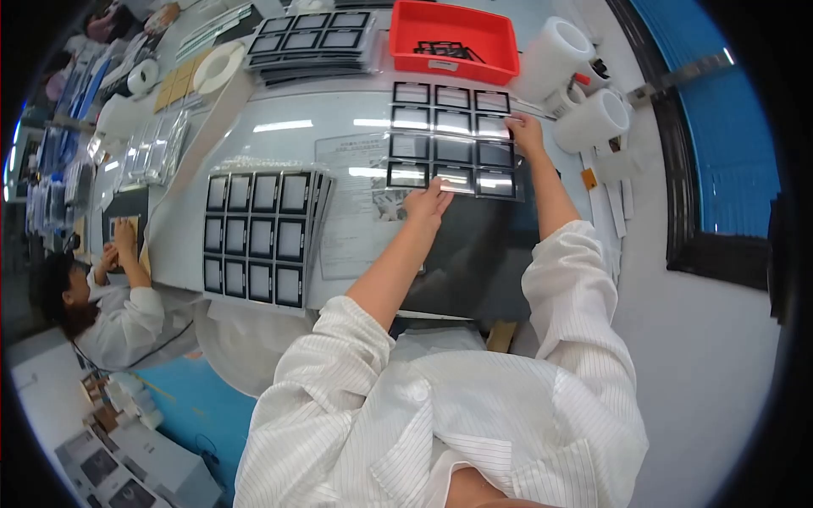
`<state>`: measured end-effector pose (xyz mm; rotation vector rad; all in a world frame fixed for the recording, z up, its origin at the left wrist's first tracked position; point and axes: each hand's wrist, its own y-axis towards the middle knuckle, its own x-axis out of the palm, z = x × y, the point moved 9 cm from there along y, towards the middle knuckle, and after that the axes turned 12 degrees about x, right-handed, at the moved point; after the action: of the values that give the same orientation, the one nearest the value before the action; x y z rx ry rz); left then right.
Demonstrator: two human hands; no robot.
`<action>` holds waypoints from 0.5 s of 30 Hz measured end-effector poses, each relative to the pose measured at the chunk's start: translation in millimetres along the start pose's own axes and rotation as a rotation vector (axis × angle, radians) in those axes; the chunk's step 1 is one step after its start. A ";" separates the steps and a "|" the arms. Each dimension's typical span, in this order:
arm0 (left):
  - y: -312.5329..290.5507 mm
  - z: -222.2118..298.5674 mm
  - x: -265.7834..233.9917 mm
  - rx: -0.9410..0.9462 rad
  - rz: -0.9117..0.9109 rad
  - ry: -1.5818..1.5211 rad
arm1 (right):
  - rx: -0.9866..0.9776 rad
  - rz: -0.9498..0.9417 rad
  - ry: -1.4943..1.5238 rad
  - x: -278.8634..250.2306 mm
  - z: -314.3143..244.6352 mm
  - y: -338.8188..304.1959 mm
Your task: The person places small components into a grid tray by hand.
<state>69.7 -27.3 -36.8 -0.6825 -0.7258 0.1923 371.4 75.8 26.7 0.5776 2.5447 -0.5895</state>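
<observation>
A clear plastic sheet with rows of black-framed rectangular panels (454,152) lies at the right of the worktable, over the edge of a dark mat (474,262). My left hand (429,201) grips its near edge around the middle, fingertips on the plastic. At its right edge, farther up, my right hand (527,135) is closed on the rim. To the left rests a stack of similar panel sheets (258,237), slightly fanned at its right side. Between stack and sheet, a printed paper (347,229) lies flat on the table.
A red bin (453,63) holding loose black frames stands at the back, beside another pile of panel sheets (309,42). White rolls (593,123) stand along the right side. A tape roll (220,69) lies at back left. Far left, a co-worker (118,288) sits handling a small piece.
</observation>
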 end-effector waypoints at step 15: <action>-168.4 200.8 -102.4 1.330 -0.046 1.286 | -0.845 -0.335 -0.113 273.5 -188.1 -269.1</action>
<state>-151.4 -94.8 123.5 0.5383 0.6653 0.1160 -43.5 27.4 116.5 -0.1776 2.4812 0.3600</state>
